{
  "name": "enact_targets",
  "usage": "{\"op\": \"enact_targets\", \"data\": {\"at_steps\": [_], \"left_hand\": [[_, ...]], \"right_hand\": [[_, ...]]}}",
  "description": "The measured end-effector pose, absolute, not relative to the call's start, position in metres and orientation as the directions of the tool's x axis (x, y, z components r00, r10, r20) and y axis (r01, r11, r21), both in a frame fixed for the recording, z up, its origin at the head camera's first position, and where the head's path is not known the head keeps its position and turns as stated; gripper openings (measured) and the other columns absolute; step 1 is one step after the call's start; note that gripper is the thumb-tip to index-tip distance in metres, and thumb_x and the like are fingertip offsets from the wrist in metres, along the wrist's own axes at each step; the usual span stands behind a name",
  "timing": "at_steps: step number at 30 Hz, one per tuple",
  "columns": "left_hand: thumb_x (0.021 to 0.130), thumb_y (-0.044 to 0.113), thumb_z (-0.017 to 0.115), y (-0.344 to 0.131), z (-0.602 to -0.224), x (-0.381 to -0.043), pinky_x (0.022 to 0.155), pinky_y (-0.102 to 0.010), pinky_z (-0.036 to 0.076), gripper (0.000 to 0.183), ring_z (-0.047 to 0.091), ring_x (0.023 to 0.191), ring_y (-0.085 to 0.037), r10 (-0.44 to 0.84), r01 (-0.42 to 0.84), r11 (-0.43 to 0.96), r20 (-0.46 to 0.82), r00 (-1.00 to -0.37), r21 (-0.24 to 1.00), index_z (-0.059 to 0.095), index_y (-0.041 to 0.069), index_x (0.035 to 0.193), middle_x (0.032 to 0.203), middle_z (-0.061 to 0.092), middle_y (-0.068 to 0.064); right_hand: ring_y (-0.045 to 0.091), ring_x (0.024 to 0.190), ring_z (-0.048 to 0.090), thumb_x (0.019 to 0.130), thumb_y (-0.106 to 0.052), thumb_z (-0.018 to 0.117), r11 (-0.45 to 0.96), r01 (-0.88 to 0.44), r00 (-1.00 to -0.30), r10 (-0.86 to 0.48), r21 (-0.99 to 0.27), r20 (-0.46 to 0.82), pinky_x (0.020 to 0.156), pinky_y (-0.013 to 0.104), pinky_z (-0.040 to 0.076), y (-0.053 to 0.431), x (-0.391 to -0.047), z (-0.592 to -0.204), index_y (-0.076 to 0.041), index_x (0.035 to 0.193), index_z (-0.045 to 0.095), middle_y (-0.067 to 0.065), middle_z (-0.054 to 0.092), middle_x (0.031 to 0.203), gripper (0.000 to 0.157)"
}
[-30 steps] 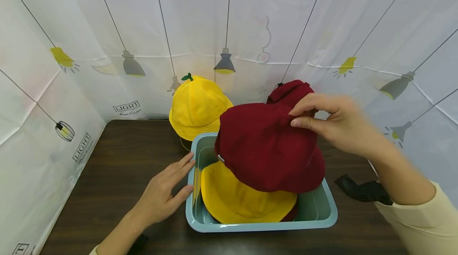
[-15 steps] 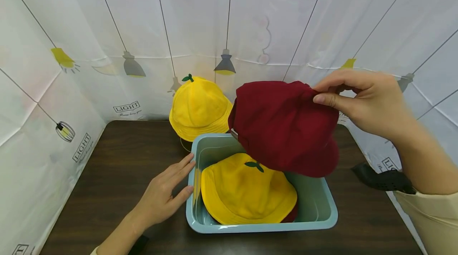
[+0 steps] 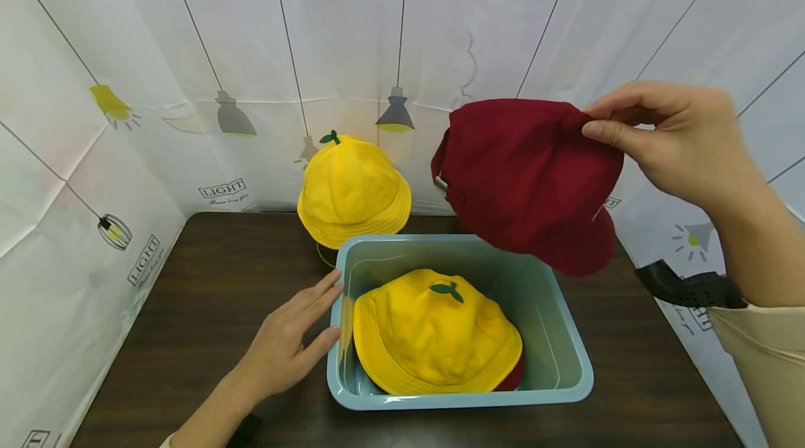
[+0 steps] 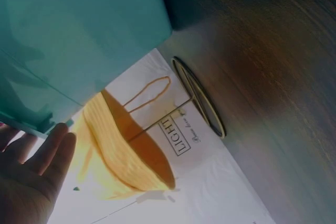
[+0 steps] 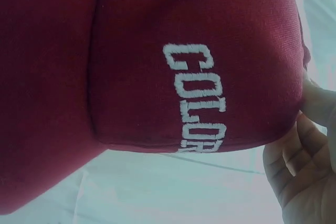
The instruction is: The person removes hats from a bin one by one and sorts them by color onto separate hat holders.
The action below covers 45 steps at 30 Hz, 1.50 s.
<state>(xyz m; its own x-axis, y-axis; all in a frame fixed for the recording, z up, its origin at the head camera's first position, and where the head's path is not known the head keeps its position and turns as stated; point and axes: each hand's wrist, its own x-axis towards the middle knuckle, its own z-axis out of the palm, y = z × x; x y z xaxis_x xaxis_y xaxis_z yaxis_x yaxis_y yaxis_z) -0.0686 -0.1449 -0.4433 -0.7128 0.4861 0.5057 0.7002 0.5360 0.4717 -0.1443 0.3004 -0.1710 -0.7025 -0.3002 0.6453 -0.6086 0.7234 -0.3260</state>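
Observation:
My right hand (image 3: 679,133) pinches a dark red baseball cap (image 3: 528,175) between thumb and fingers at its crown, holding it up behind and right of the basin. White letters reading "COLOR" show on the cap's front (image 5: 194,95) in the right wrist view. The light blue plastic basin (image 3: 462,402) stands on the table, and the fingertips of my left hand (image 3: 286,336) rest at its left rim, fingers extended. Inside lies a yellow bucket hat (image 3: 434,336) with a green leaf on top, overlapping a dark red piece of fabric (image 3: 512,374).
Behind the basin's left corner, another yellow bucket hat (image 3: 352,189) sits on a wire stand, whose ring base (image 4: 199,98) shows in the left wrist view. A white curtain printed with lamps (image 3: 251,49) borders the dark wooden table (image 3: 207,280).
The right hand has lifted the red cap from over the basin, up and to the right, uncovering the yellow hat. A red shape behind the cap no longer shows. The left hand stays.

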Motion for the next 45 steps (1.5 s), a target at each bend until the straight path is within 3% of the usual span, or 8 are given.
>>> {"op": "enact_targets", "data": {"at_steps": [9, 16, 26, 45], "left_hand": [[0.097, 0.017, 0.071, -0.145, -0.443, -0.067, 0.116, -0.035, 0.043, 0.063, 0.054, 0.140, -0.024, 0.482, 0.700, 0.535, 0.510, -0.713, 0.473, 0.051, 0.005, 0.155, 0.165, 0.042, -0.007], [0.097, 0.018, 0.070, -0.145, -0.445, -0.070, 0.117, -0.029, 0.039, 0.061, 0.054, 0.140, -0.024, 0.481, 0.719, 0.520, 0.538, -0.692, 0.461, 0.051, 0.004, 0.154, 0.164, 0.043, -0.009], [0.097, 0.018, 0.070, -0.146, -0.446, -0.070, 0.118, -0.026, 0.038, 0.061, 0.054, 0.140, -0.024, 0.480, 0.712, 0.521, 0.529, -0.700, 0.470, 0.051, 0.004, 0.154, 0.165, 0.043, -0.007], [0.097, 0.018, 0.070, -0.146, -0.448, -0.071, 0.118, -0.029, 0.039, 0.062, 0.053, 0.141, -0.024, 0.479, 0.709, 0.522, 0.524, -0.704, 0.474, 0.051, 0.006, 0.155, 0.165, 0.042, -0.006]], "right_hand": [[-0.004, 0.072, 0.060, 0.091, -0.003, 0.080, 0.773, -0.499, -0.778, -0.200, -0.393, 0.595, 0.057, 0.013, 0.039, 0.311, -0.160, -0.173, -0.001, 0.105, 0.081, -0.030, 0.067, 0.085, 0.014], [0.001, 0.063, 0.056, 0.093, -0.008, 0.080, 0.747, -0.436, -0.833, -0.124, -0.502, 0.539, 0.054, 0.014, 0.038, 0.324, -0.175, -0.178, -0.007, 0.106, 0.082, -0.025, 0.069, 0.079, 0.014], [0.003, 0.068, 0.059, 0.094, -0.016, 0.080, 0.728, -0.347, -0.897, -0.074, -0.591, 0.436, 0.052, 0.016, 0.040, 0.340, -0.199, -0.197, -0.012, 0.107, 0.083, -0.022, 0.070, 0.079, 0.014], [0.005, 0.078, 0.062, 0.099, -0.024, 0.075, 0.778, -0.257, -0.941, -0.067, -0.573, 0.332, 0.060, 0.014, 0.049, 0.351, -0.228, -0.234, -0.005, 0.115, 0.079, -0.020, 0.069, 0.086, 0.025]]}}
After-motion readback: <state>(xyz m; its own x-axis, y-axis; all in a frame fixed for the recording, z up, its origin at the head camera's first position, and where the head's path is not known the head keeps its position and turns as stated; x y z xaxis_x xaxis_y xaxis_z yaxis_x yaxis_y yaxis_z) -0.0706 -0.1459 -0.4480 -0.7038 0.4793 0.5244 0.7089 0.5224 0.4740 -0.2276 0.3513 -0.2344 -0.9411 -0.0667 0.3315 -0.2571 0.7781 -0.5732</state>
